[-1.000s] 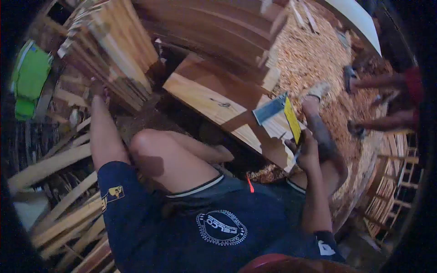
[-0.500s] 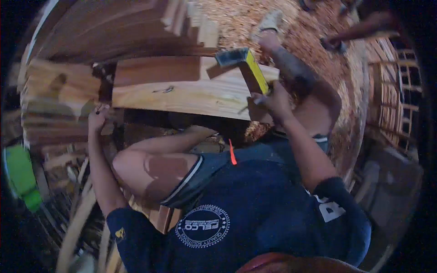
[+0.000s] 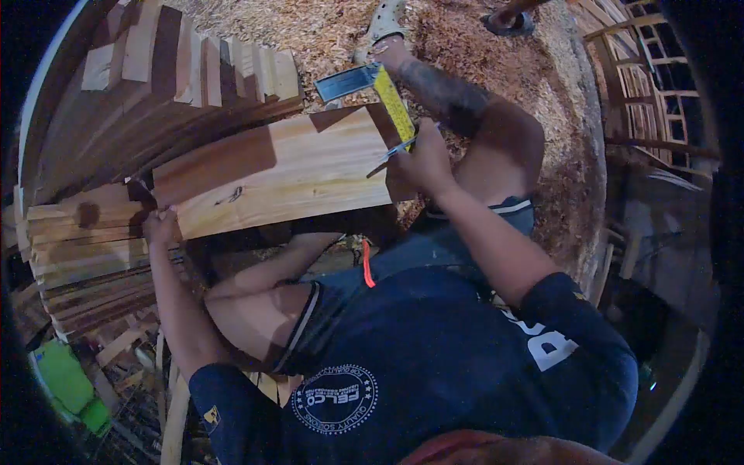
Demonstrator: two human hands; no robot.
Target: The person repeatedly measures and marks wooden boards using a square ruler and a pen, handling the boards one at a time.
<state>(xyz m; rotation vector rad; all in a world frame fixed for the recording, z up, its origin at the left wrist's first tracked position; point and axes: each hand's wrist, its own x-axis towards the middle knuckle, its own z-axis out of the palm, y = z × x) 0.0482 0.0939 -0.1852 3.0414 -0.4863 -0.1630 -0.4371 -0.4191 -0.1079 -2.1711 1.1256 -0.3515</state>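
A pale wooden board [image 3: 294, 167] with a dark knot lies across in front of me. My left hand [image 3: 161, 227] has its fingers closed on the lower left corner of this board. My right hand [image 3: 425, 161] is at the right end, gripping a try square [image 3: 395, 108] by its yellow marked blade. The square's dark stock [image 3: 346, 82] points left, above the board's far edge. A thin pencil or pen [image 3: 391, 159] also sticks out of the right hand, over the board. The right fingers are partly hidden.
Beyond the board stand stacked planks [image 3: 194, 66]; more stacked boards [image 3: 89, 252] lie at the left. Wood shavings [image 3: 496, 70] cover the ground. A bright green object [image 3: 70, 380] is at lower left. Another person's foot [image 3: 509, 23] shows at the top.
The view has shifted, and the board appears lower left and more tilted. My left hand, earlier just off the board's end, is now at its corner. The square remains in my right hand.
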